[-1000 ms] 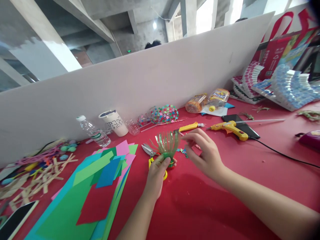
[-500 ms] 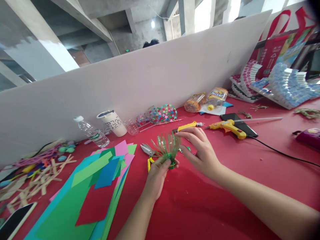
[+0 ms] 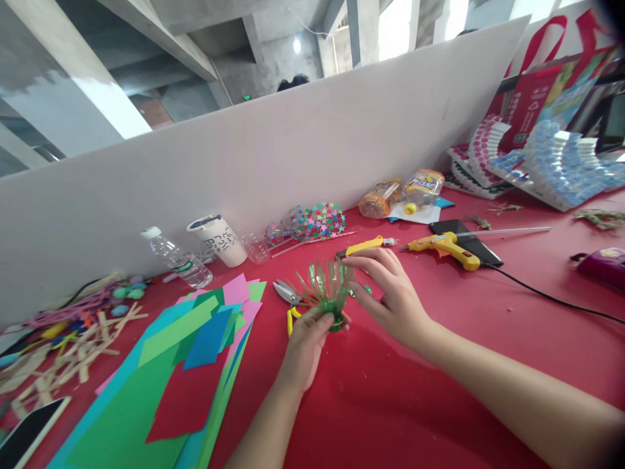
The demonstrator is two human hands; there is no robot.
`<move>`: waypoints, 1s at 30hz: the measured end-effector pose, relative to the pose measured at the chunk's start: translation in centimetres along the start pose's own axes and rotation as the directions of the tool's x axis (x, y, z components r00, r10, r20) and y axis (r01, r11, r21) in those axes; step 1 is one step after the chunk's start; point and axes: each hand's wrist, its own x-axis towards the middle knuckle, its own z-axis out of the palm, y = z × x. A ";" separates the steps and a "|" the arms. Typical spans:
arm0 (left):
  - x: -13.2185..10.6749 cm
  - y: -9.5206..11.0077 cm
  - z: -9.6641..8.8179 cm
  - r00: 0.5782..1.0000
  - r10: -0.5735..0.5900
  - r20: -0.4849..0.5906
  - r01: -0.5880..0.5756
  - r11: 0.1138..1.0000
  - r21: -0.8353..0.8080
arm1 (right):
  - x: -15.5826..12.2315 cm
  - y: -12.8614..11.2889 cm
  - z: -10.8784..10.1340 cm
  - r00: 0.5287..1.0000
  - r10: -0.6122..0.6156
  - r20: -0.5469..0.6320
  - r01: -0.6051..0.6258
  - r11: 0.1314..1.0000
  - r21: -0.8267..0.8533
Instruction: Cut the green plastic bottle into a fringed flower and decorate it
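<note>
My left hand [image 3: 310, 332] is closed round the neck of a cut green plastic bottle [image 3: 332, 303], whose upper part is slit into thin strips that fan upward. On the right side of those strips is my right hand [image 3: 385, 290], thumb and forefinger apart; the fingertips are at the strips, and whether they touch one I cannot tell. Scissors [image 3: 289, 294] with yellow handles lie just behind my left hand, partly hidden. A yellow utility knife [image 3: 365, 245] rests beyond my right fingertips.
Coloured paper sheets [image 3: 131, 391] lie at left, near wooden sticks [image 3: 73, 365]. A water bottle [image 3: 178, 260] and a white cup [image 3: 219, 241] stand by the white partition [image 3: 293, 150]. To the right are a yellow glue gun [image 3: 446, 247] with its cord and a black phone [image 3: 481, 251].
Both hands keep nearly the same pose around the green bottle. The view has shifted very slightly; no object has visibly moved.
</note>
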 end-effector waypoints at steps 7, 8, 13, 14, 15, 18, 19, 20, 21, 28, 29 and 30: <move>0.0 -0.3 -0.3 0.998 -0.016 -0.053 0.022 0.992 0.125 | 0.2 -0.3 -0.6 0.999 0.038 -0.030 -0.037 0.999 0.026; 0.0 -0.3 -0.3 0.999 -0.012 -0.045 0.018 0.991 0.132 | 0.2 -0.3 -0.6 0.999 0.045 -0.028 -0.045 0.999 0.027; 0.0 -0.7 -0.6 1.000 0.002 -0.025 0.002 0.986 0.166 | 0.3 0.1 -0.5 0.995 0.097 -0.010 -0.097 0.995 0.030; -0.1 -0.7 -0.7 1.000 0.000 -0.028 0.005 0.985 0.173 | 0.3 0.1 -0.5 0.994 0.106 -0.004 -0.105 0.994 0.033; -0.1 -0.8 -0.7 1.000 -0.002 -0.029 0.008 0.984 0.180 | 0.3 0.1 -0.5 0.994 0.112 0.001 -0.112 0.993 0.036; 0.0 -0.8 -0.8 1.000 -0.005 -0.021 0.009 0.980 0.199 | 0.3 0.2 -0.6 0.992 0.122 0.010 -0.123 0.991 0.046; 0.0 -0.8 -0.8 1.000 -0.005 -0.018 0.009 0.979 0.205 | 0.3 0.2 -0.6 0.992 0.124 0.011 -0.124 0.991 0.048; 0.0 -0.8 -0.8 1.000 -0.008 -0.015 0.011 0.978 0.210 | 0.3 0.2 -0.6 0.992 0.123 0.010 -0.124 0.991 0.050; 0.0 -0.7 -0.8 1.000 -0.011 -0.013 0.014 0.977 0.212 | 0.3 0.2 -0.6 0.993 0.121 0.011 -0.122 0.991 0.053; 0.2 -0.3 -0.4 1.000 0.006 -0.008 -0.004 0.979 0.203 | 0.3 0.0 -0.6 0.996 0.084 0.010 -0.084 0.995 0.060; 0.2 -0.3 -0.4 1.000 0.000 -0.011 0.002 0.981 0.196 | 0.3 0.0 -0.6 0.997 0.080 0.007 -0.080 0.995 0.055; 0.3 -0.3 -0.3 1.000 -0.006 -0.017 0.009 0.983 0.186 | 0.3 0.0 -0.6 0.997 0.078 0.003 -0.078 0.996 0.049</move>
